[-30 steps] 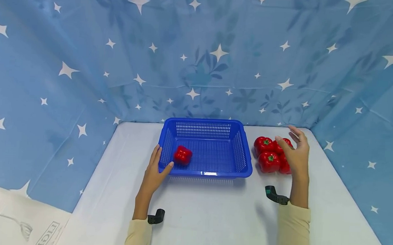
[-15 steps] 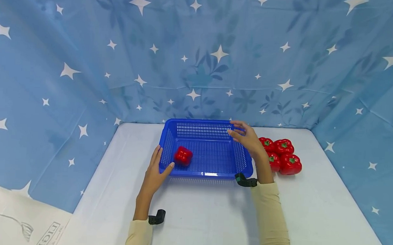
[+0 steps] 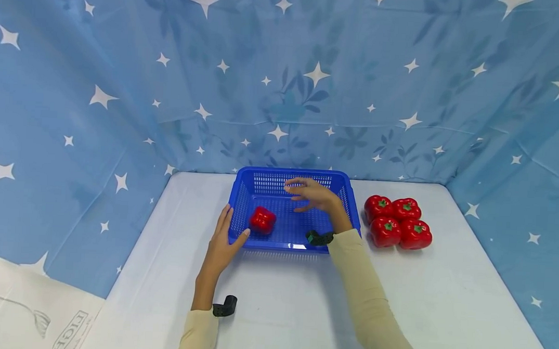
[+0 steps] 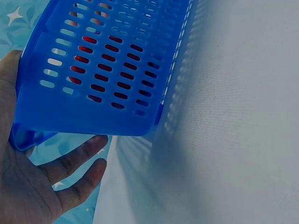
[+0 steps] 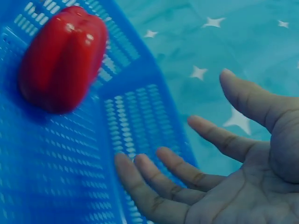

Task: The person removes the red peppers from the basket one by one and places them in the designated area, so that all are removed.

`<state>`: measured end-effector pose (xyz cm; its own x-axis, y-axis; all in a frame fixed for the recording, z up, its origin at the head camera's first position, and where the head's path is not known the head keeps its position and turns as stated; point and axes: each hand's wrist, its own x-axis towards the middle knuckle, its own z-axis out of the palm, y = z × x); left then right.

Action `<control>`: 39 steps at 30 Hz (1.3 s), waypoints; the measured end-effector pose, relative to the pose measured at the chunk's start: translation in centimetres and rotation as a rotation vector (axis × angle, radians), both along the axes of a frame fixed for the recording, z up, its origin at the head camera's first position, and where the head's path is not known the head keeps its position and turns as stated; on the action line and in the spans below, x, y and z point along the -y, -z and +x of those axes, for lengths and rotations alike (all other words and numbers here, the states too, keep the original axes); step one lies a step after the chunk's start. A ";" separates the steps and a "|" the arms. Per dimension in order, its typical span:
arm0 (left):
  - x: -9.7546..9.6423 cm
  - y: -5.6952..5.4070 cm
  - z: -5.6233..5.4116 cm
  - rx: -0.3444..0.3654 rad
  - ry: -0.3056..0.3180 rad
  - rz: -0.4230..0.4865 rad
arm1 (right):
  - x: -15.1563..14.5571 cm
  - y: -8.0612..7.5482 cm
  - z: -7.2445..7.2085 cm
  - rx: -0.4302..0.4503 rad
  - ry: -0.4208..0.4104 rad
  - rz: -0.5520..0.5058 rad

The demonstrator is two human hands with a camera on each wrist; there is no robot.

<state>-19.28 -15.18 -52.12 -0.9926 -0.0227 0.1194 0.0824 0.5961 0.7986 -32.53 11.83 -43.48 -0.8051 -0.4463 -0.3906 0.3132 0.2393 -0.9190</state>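
Observation:
A blue plastic basket [image 3: 276, 245] stands at the back of the white table. One red bell pepper [image 3: 262, 220] lies inside it, towards the left; the right wrist view shows the same pepper [image 5: 63, 60] up close. My left hand [image 3: 220, 247] holds the basket's front left corner. Its thumb [image 4: 8, 67] reaches over the rim, while two fingers show loosely spread beside the side wall and the others are hidden. Above the basket's right half is my right hand [image 3: 311, 194], fingers spread, holding nothing and apart from the pepper.
Several red bell peppers with green stems [image 3: 401, 224] sit close together on the table right of the basket. A blue curtain [image 3: 283, 81] with white stars hangs behind and at both sides. Printed cream cloth [image 3: 30, 309] shows at lower left.
My right hand has moved left from above the pepper group to over the basket, with nothing in it. My left hand stays at the basket corner, and the pepper inside has not moved.

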 end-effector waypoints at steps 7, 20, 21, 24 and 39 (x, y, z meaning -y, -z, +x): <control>0.0 -0.2 0.0 -0.009 0.009 0.004 | 2.9 1.9 -0.1 0.133 -0.059 0.107; -0.4 0.0 0.2 -0.016 0.021 0.010 | 5.9 3.9 -0.3 0.294 -0.071 0.158; -0.3 0.0 0.2 -0.016 0.019 0.008 | 6.1 4.0 -0.3 0.301 -0.069 0.161; -0.1 -0.1 0.3 -0.011 0.013 0.003 | 6.6 4.0 -0.5 0.321 -0.070 0.159; 0.2 0.0 0.1 -0.031 0.020 -0.001 | 8.2 3.9 -0.8 0.342 -0.080 0.179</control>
<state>-19.21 -15.36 -52.07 -0.9887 -0.0023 0.1501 0.1192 0.5952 0.7947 -33.32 3.60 -47.40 -0.5805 -0.4032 -0.7074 0.5676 0.4226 -0.7066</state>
